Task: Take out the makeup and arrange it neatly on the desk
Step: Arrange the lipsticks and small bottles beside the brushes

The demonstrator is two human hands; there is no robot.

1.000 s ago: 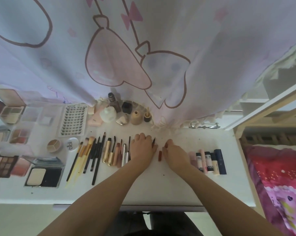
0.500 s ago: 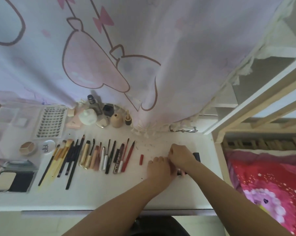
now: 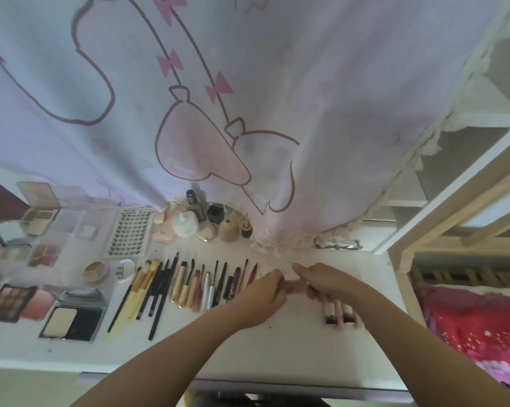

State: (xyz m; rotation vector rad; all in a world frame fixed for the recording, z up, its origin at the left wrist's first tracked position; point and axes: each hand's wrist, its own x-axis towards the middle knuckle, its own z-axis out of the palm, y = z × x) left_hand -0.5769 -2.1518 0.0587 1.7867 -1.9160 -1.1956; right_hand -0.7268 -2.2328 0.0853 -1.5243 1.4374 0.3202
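Left hand: the left hand [image 3: 259, 301] has its fingers curled, pinching the left end of a small pinkish tube [image 3: 294, 286] just above the desk.
Right hand: the right hand [image 3: 321, 279] pinches the tube's other end, fingers bent round it.
Tube: short, pale pink, blurred; it lies level between the two hands, its ends hidden by the fingers.
Desk: the white desk [image 3: 277, 356] carries everything else.
Brushes and pencils: a row of brushes and pencils [image 3: 171, 286] lies side by side just left of the left hand, with gold, black and red shafts.
Tubes on the right: a few upright-lying lipstick tubes [image 3: 340, 314] sit close together under the right wrist, pale with dark ends.
Palettes: open powder and eyeshadow palettes [image 3: 72, 321] sit at the far left.
Lash tray: a white lash tray [image 3: 130, 232] lies behind the brushes.
Bottles: small bottles [image 3: 212, 223] stand at the back, against the curtain [image 3: 248, 83].
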